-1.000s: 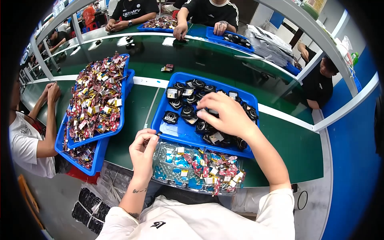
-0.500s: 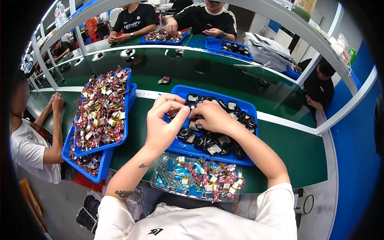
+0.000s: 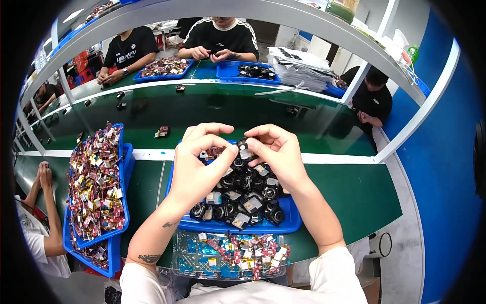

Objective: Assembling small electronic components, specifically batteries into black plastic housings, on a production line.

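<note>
Above the blue tray (image 3: 296, 218) my two hands are raised close together. My right hand (image 3: 277, 154) pinches a small black case (image 3: 244, 150) with a pale face between thumb and fingers. My left hand (image 3: 198, 159) is curled beside it, its thumb tip close to the case. A red circuit board (image 3: 211, 152) shows within the left hand's curved fingers, partly hidden by them. Below lie several black cases (image 3: 252, 204) heaped in the tray. Nearest my body, a clear plastic tray (image 3: 178, 263) with compartments holds red boards with silver and yellow parts.
Stacked blue trays (image 3: 121, 223) piled with red boards stand at the left. A loose board (image 3: 161, 132) lies on the green belt (image 3: 217, 116) ahead. A white frame post (image 3: 420, 106) rises at the right. Co-workers sit across and at both sides, with trays (image 3: 223, 72) before them.
My right hand has come up out of the tray with a black case. My left hand stays beside it, still around the board. The view has turned right; a co-worker's hand has left the far tray.
</note>
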`<control>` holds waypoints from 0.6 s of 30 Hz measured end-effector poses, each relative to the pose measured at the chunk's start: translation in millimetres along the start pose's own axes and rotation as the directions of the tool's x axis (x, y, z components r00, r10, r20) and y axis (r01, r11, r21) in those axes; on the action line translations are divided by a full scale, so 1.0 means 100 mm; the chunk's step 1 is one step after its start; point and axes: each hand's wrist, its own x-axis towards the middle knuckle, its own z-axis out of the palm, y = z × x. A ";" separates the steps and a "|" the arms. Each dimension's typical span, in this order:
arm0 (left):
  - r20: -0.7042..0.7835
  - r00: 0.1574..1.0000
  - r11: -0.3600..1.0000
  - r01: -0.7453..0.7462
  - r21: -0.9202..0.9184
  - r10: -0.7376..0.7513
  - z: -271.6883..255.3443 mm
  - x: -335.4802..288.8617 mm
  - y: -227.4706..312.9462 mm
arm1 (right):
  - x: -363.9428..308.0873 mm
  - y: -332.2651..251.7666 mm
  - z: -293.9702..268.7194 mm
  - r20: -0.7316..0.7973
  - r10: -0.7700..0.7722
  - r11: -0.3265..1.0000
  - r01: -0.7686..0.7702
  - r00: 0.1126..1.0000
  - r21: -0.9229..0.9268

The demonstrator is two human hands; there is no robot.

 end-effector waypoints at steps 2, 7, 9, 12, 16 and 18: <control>0.012 1.000 0.999 -0.027 0.043 0.027 0.03 0.01 -0.05 | -0.05 -0.03 0.03 0.033 -0.011 0.998 0.009 0.999 0.066; 0.011 0.995 0.987 -0.099 0.127 0.099 0.04 0.02 -0.08 | -0.14 -0.07 0.15 0.051 -0.009 0.999 0.007 0.999 0.047; -0.001 0.997 0.989 -0.074 0.126 0.075 0.03 0.02 -0.06 | -0.13 -0.08 0.18 0.050 -0.010 0.999 0.008 0.999 0.044; -0.019 0.998 0.990 -0.062 0.124 0.065 0.04 0.03 -0.06 | -0.12 -0.03 0.18 0.049 -0.030 0.998 0.028 0.998 0.057; -0.029 0.999 0.995 -0.044 0.084 0.046 0.06 0.03 -0.10 | -0.14 -0.01 0.19 0.025 -0.065 0.997 0.064 0.998 0.052; -0.023 0.999 0.995 -0.042 0.095 0.045 0.07 0.02 -0.10 | -0.15 -0.01 0.20 0.020 -0.066 0.997 0.066 0.998 0.040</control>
